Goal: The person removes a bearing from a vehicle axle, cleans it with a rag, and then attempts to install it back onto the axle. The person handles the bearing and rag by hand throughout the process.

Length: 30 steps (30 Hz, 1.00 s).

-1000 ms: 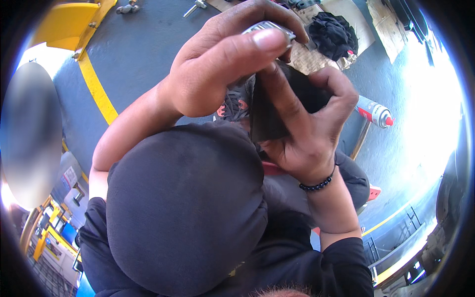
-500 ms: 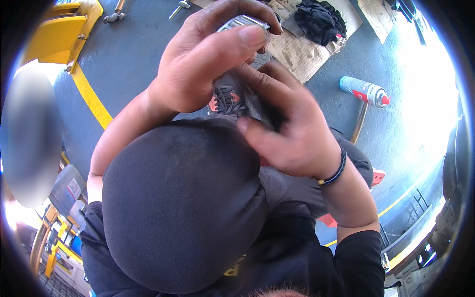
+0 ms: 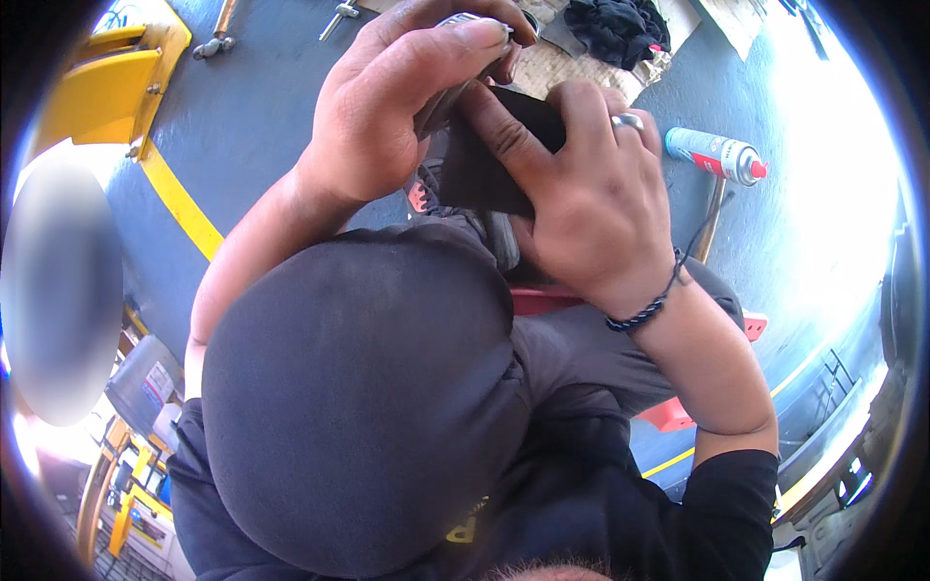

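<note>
My left hand (image 3: 373, 121) is wrapped round a silvery metal part (image 3: 463, 19) with ridges at its edge, held up at the top of the view. Fingers and thumb cover most of that part, so its full shape is hidden. In my right hand (image 3: 601, 203) is a thin, dark sheet (image 3: 484, 179) that looks like sandpaper. Its index finger lies along the sheet, with the fingertip close by the left palm and the metal part. Whether the sheet touches the metal cannot be seen. Both hands are above my shoe (image 3: 423, 194) and knees.
On the blue-grey floor to the right lies a spray can (image 3: 717, 157) with a red nozzle, over a wooden handle (image 3: 712, 221). Black cloth (image 3: 617, 31) rests on cardboard (image 3: 542, 73) ahead. A hammer (image 3: 214, 45), metal tool (image 3: 339, 19) and yellow steel frame (image 3: 116, 92) are at the far left.
My right hand has moved up and turned, its back now showing with the ring in sight. The dark sheet has come into plain view. My left hand keeps its hold on the metal part.
</note>
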Motion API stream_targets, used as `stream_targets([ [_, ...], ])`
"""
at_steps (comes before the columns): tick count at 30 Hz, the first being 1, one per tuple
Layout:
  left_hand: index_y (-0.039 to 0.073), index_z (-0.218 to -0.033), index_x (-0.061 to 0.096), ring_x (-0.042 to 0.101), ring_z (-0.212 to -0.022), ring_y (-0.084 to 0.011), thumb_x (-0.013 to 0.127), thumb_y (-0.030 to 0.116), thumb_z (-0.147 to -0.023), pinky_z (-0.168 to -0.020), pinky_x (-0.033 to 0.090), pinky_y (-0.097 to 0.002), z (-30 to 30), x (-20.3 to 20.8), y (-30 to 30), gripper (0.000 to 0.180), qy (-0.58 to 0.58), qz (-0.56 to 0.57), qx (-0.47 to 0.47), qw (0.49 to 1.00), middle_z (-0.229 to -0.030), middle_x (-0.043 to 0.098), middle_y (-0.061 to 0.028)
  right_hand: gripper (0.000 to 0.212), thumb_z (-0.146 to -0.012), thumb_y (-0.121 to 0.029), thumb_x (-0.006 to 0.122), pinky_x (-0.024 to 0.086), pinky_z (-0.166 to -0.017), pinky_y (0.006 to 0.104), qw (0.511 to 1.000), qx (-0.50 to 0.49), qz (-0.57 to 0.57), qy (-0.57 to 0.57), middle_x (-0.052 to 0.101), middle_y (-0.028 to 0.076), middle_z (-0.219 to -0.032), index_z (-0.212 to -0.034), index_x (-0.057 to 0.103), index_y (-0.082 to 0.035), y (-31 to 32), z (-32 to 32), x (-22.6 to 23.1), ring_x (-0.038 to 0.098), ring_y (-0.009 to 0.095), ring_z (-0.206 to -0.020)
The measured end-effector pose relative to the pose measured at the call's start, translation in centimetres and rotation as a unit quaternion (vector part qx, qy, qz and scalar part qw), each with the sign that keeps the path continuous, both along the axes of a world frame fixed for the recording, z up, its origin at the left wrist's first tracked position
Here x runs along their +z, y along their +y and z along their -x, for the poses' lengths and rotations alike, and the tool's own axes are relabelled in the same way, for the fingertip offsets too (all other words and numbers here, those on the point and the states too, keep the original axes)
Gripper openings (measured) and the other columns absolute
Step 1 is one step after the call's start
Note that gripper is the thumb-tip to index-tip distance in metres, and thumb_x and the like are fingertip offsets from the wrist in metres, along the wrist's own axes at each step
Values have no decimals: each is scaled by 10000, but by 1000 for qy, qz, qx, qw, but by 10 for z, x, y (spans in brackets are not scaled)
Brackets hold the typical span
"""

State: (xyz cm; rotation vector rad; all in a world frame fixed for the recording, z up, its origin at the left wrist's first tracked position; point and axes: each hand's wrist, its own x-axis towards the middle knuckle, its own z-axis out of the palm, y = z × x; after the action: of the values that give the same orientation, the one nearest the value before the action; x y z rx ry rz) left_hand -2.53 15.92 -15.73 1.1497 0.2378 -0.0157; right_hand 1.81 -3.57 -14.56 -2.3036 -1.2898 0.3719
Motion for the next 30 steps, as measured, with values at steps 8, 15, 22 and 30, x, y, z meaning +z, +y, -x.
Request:
stream_targets([
  [8, -16, -1186, 624, 599, -922, -143, 602, 371, -856, -851, 447, -256, -2, 3, -8, 509, 42, -58, -9, 997, -1021, 645, -87, 697, -742, -91, 725, 488, -948, 452, 977, 11, 11, -215, 583, 161, -1098, -1421, 626, -212, -4, -9, -5, 595, 399, -1082],
  [15, -11, -1195, 619, 603, -927, -144, 574, 340, -905, -838, 456, -265, -5, 6, -4, 458, -15, -12, -84, 996, -1034, 652, -85, 708, -737, -123, 766, 515, -902, 445, 960, 10, -185, 210, 623, 145, -1066, -1424, 619, -204, -10, -5, -16, 657, 370, -945],
  [22, -6, -1189, 617, 589, -912, -129, 546, 312, -910, -834, 443, -253, -5, 2, -7, 429, 1, -63, -64, 996, -1007, 650, -69, 604, -796, -69, 689, 503, -856, 308, 832, -55, -175, 524, 665, 95, -1050, -1396, 626, -93, -7, -6, -8, 653, 205, -920],
  [30, -8, -1205, 608, 602, -941, -135, 582, 299, -923, -860, 459, -263, -4, -7, -10, 418, 34, 38, -45, 998, -1025, 651, -86, 559, -785, -120, 710, 514, -848, 366, 933, -20, -179, 313, 634, 123, -1047, -1340, 646, -116, -11, -9, -15, 647, 285, -932],
])
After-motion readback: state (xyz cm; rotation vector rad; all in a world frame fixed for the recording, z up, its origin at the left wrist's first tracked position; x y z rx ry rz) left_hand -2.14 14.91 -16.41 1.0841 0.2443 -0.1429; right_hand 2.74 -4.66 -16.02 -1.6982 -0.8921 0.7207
